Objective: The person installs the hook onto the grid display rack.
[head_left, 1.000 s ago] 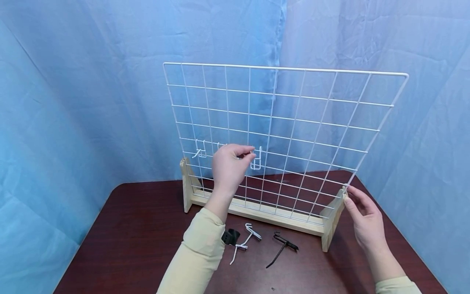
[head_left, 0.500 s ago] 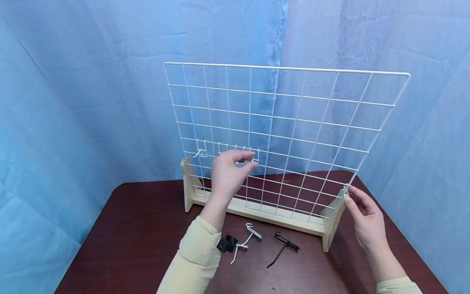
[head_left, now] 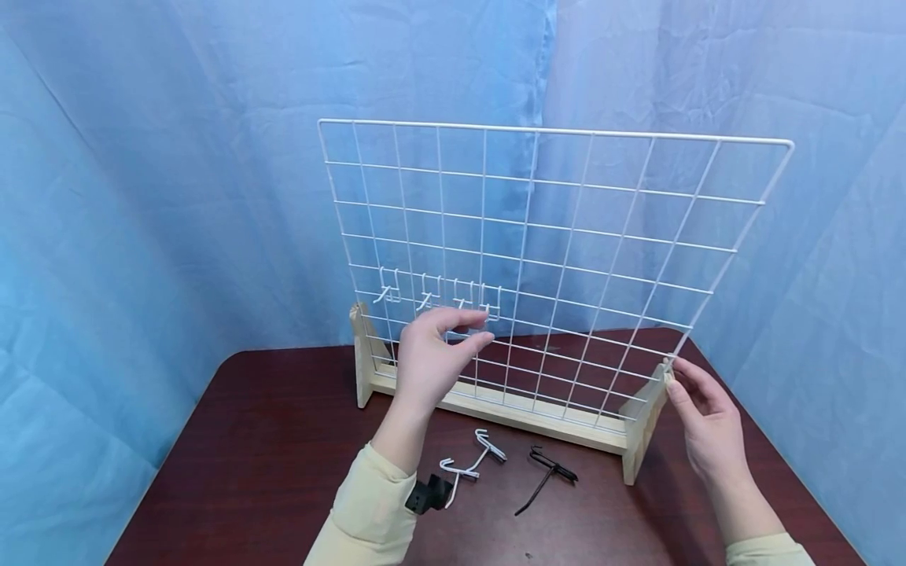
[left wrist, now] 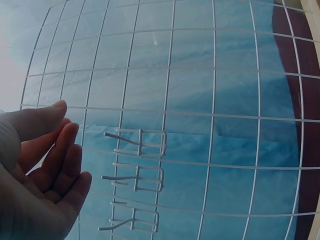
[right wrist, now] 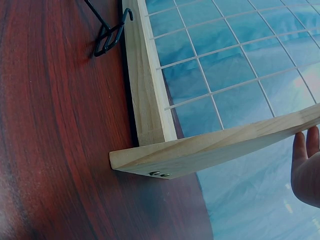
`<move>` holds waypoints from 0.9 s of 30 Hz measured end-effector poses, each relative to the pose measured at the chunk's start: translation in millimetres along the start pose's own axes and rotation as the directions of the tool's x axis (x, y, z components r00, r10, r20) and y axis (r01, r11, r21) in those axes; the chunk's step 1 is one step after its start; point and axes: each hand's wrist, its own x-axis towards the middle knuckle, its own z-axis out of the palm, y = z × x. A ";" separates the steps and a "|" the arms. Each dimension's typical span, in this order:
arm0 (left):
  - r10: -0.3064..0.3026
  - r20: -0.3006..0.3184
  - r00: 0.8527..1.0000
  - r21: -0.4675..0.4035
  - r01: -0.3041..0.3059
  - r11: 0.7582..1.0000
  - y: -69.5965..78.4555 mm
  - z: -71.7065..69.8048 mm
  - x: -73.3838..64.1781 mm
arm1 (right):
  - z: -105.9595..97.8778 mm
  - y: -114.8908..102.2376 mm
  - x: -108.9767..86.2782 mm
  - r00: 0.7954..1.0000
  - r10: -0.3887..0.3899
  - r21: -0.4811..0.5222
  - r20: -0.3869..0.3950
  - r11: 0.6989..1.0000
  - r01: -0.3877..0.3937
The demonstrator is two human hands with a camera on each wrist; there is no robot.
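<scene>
A white wire grid panel (head_left: 555, 132) stands upright in a wooden stand (head_left: 640, 432). Several white wire hooks (head_left: 385, 294) hang in a row on its lower left part; the left wrist view shows three hooks (left wrist: 150, 142). Just in front of the row, partly covering it in the head view, is my left hand (head_left: 428, 354), thumb and fingers apart with nothing between them. My right hand (head_left: 711, 432) pinches the top of the stand's right end piece, at the grid's edge; in the right wrist view its fingertips (right wrist: 300, 145) touch the wood.
On the dark red table (head_left: 283, 440), in front of the stand, lie two white hooks (head_left: 462, 472) and a black hook (head_left: 552, 465). A black device (head_left: 428, 495) sits at the left wrist. Blue curtains (head_left: 212, 196) surround the table.
My left hand has parted its thumb and fingers from the rightmost hook and drawn down and slightly left. More of the hung row shows now. The right hand keeps its place.
</scene>
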 end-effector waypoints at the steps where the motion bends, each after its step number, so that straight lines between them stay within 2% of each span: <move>1: -0.006 0.011 1.000 0.002 0.006 1.000 0.5 -1.2 -1.3 | -0.1 -0.1 0.0 1.000 0.000 0.000 0.002 1.000 0.000; 10: -0.039 0.087 0.995 0.021 0.037 0.999 -4.4 -4.4 -13.0 | -0.7 0.8 0.3 1.000 -0.009 0.019 0.012 1.000 0.009; 22: -0.097 0.153 0.983 0.057 0.089 0.994 -32.1 6.8 -31.2 | -0.2 1.5 0.8 1.000 -0.010 0.035 0.006 0.999 0.010; 27: -0.102 0.170 0.980 0.096 0.087 0.992 -42.7 13.4 -38.1 | -0.3 1.5 0.8 1.000 -0.010 0.035 0.011 0.999 0.009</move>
